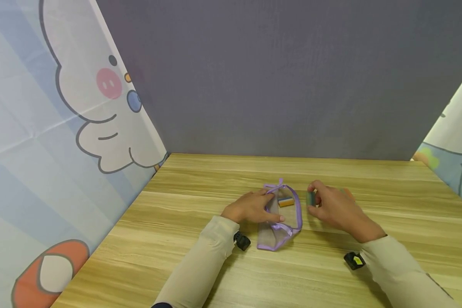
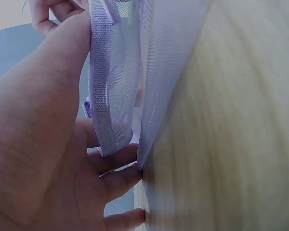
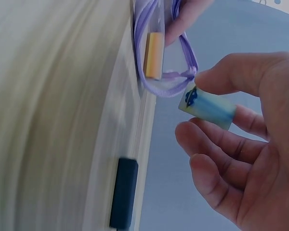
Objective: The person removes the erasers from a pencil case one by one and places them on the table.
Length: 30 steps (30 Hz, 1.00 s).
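On the wooden worktop (image 1: 177,222): purple-trimmed mesh zip pouch (image 1: 281,233), left hand (image 1: 250,207) pinching its opening, orange eraser (image 1: 285,202) lying inside. Just right, right hand (image 1: 333,209) fingers (image 3: 241,72) gripping a pale green rectangular eraser (image 3: 207,105).

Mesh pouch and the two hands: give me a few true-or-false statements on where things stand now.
1. The left hand holds the purple mesh pouch open. True.
2. The right hand is empty. False: it pinches a small pale green eraser.
3. An orange block already lies inside the pouch. True.
4. The pouch hangs in the air. False: it lies on the wooden table.
5. The eraser is inside the pouch. False: it is just outside the opening.
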Available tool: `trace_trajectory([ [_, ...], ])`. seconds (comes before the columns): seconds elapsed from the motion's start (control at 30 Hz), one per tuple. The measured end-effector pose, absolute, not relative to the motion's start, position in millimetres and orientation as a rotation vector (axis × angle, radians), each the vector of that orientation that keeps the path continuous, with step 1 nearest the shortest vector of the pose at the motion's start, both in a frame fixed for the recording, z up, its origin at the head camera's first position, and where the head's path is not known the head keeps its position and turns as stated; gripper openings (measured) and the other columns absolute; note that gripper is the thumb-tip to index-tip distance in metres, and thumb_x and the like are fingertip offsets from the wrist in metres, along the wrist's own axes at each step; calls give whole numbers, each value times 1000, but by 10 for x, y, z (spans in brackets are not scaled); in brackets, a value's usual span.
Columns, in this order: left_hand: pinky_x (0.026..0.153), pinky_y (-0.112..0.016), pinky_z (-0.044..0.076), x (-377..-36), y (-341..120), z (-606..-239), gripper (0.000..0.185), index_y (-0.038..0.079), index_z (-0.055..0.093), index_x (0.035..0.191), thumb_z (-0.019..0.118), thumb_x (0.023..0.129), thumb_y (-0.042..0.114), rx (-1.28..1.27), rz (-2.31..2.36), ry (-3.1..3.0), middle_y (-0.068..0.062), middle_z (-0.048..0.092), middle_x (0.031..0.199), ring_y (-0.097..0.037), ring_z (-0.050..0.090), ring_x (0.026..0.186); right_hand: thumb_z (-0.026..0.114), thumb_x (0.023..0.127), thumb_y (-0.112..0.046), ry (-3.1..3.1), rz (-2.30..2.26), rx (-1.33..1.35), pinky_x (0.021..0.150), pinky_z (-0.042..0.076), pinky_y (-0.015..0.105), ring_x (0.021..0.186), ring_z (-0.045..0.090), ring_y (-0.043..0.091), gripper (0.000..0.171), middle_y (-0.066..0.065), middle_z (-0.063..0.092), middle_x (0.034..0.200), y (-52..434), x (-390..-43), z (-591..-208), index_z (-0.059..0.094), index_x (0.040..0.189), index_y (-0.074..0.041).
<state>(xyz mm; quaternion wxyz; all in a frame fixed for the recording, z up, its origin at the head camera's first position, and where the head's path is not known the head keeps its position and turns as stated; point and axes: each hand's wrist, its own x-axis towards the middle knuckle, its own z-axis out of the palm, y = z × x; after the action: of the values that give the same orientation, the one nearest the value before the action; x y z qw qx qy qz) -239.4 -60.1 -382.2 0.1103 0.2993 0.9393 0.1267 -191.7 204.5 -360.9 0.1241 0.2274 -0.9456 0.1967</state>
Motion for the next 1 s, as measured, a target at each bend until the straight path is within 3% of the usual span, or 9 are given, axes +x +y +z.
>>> trace_trajectory([
  [0.1, 113, -41, 35, -2398, -605, -3822, 97, 20, 34, 158, 52, 84, 81, 895, 366, 2769, -6, 29, 163, -30, 38, 142, 77, 84, -18, -2754, 563, 645, 54, 43, 29, 60, 51, 6, 38, -6, 58, 77, 2100, -1892, -3595, 57, 114, -7],
  [0.4, 112, -40, 37, -2400, -620, -3816, 96, 21, 33, 159, 52, 85, 79, 906, 364, 2769, -9, 28, 163, -32, 40, 141, 74, 86, -19, -2801, 603, 595, 54, 44, 31, 62, 52, 8, 35, -6, 60, 79, 2224, -1862, -3575, 56, 114, -7],
  [0.8, 112, -42, 36, -2392, -624, -3821, 95, 20, 32, 159, 52, 86, 78, 916, 383, 2766, -9, 27, 163, -33, 39, 141, 75, 87, -20, -2856, 610, 563, 56, 44, 32, 65, 54, 10, 39, -3, 61, 83, 2340, -1853, -3536, 55, 118, -7],
  [1.0, 116, -45, 30, -2385, -624, -3821, 96, 20, 30, 160, 52, 86, 78, 904, 412, 2750, -7, 24, 164, -31, 34, 145, 75, 88, -20, -2890, 620, 549, 58, 46, 33, 66, 56, 9, 39, -3, 63, 85, 2413, -1858, -3514, 56, 120, -6],
])
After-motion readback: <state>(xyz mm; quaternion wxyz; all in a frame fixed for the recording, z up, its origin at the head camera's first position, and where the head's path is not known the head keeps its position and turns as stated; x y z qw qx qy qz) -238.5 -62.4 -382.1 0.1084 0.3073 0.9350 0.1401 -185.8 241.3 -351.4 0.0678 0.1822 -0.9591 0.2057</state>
